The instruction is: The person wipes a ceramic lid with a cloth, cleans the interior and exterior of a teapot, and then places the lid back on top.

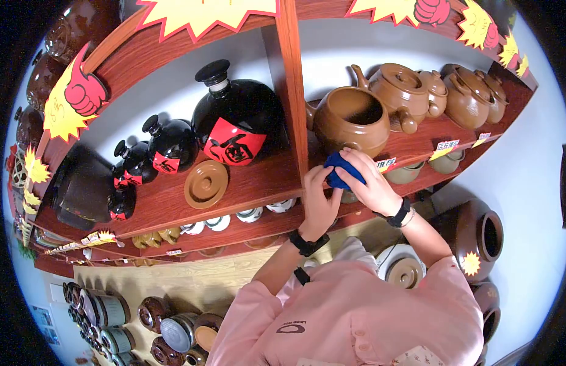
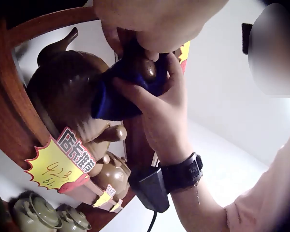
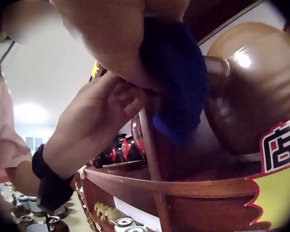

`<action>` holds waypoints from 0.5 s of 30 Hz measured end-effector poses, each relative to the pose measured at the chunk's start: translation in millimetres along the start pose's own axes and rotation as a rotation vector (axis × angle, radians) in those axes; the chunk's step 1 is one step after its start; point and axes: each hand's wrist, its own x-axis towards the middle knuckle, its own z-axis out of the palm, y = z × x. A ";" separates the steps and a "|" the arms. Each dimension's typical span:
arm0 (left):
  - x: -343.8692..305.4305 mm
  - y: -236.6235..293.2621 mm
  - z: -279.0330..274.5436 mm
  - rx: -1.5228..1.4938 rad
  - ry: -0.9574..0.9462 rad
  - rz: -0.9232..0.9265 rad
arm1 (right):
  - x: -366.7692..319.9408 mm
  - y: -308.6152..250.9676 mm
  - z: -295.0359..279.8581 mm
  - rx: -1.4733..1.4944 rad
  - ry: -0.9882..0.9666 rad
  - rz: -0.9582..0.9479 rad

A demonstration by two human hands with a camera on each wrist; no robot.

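Note:
A brown clay pot (image 1: 355,125) without a lid stands at the shelf's front edge, its stubby handle pointing outward. Wrapped about this handle is a blue cloth (image 1: 342,171); a glossy rounded handle end (image 2: 148,68) shows out of it in the left wrist view. My right hand (image 1: 375,186) grips the cloth from the right, thumb and fingers bent around it. From the other side my left hand (image 1: 321,200) holds the cloth at the handle's end, its fingertips partly hidden. A brown lid (image 1: 206,184) lies on the shelf left of the upright divider.
Black wine jars (image 1: 237,122) with red labels fill the left bay. More brown clay pots (image 1: 402,88) line the right one. A price tag (image 2: 58,164) hangs at the shelf edge beneath the pot. Large jars (image 1: 478,235) stand at the right, several others on the floor.

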 end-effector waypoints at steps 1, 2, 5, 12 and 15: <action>-5.7 -0.7 4.7 -0.105 0.026 -0.064 | -3.5 1.3 1.8 -0.026 0.021 -0.019; -6.9 -2.2 5.2 -0.088 0.032 -0.019 | -5.5 2.6 2.6 -0.039 0.026 -0.040; -6.9 -5.2 2.0 -0.013 0.054 0.107 | -10.3 5.0 6.3 -0.077 0.053 -0.093; -11.4 -8.5 -3.3 0.022 0.046 0.193 | -17.9 4.1 9.6 -0.254 0.113 -0.235; -18.1 -10.7 -3.8 0.035 0.050 0.192 | -20.1 2.3 9.8 -0.325 0.120 -0.296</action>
